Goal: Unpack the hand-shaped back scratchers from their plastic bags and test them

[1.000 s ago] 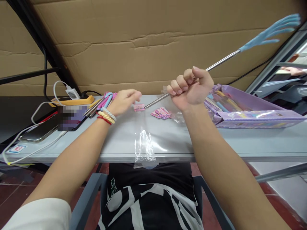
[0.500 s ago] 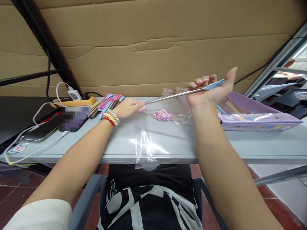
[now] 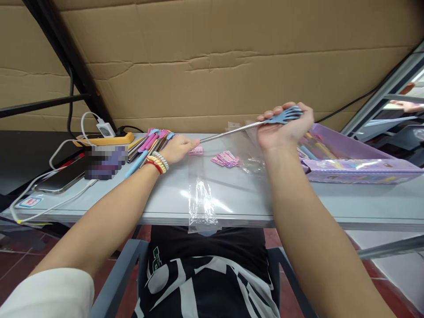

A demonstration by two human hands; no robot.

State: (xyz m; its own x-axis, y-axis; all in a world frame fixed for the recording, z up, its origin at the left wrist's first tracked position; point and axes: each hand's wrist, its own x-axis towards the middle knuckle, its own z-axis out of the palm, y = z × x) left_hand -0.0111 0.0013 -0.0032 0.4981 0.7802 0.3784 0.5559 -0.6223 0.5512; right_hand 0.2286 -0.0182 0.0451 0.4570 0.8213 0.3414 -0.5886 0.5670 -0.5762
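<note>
A back scratcher spans the frame's centre, the left hand pinching its rod end, the right hand curling fingers around its blue head (itself hand-shaped).

Shiny metal rod, matt cardboard panel, glossy clear plastic sleeve

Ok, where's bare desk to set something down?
Bare desk shows right of the right forearm, in front of the purple box, and between the left forearm and the clear bag. The left end is crowded: backscratchers, phone, power strip, white cables. Pink cards lie mid-desk.
</note>
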